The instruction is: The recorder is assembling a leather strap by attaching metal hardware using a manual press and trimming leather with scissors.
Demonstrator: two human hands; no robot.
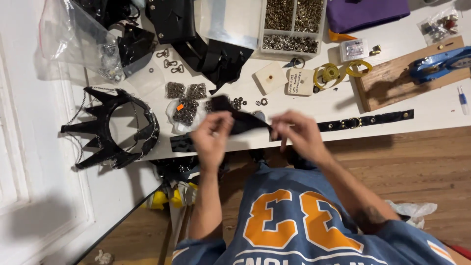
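Both hands hold a black leather strap (241,120) over the front edge of a white table (431,110). My left hand (212,137) pinches the strap's left end, which curls up toward small metal rings. My right hand (297,132) grips its right end, fingers closed. The hands are blurred. A longer black studded strap with a brass buckle (365,120) lies on the table just right of my right hand.
A black spiked leather crown with chains (110,127) lies at the left. Bags of metal rings (186,103), a compartment box of eyelets (292,24), black leather pieces (196,34), a wooden board with a blue tool (417,71), purple cloth (365,12). Wooden floor lies below.
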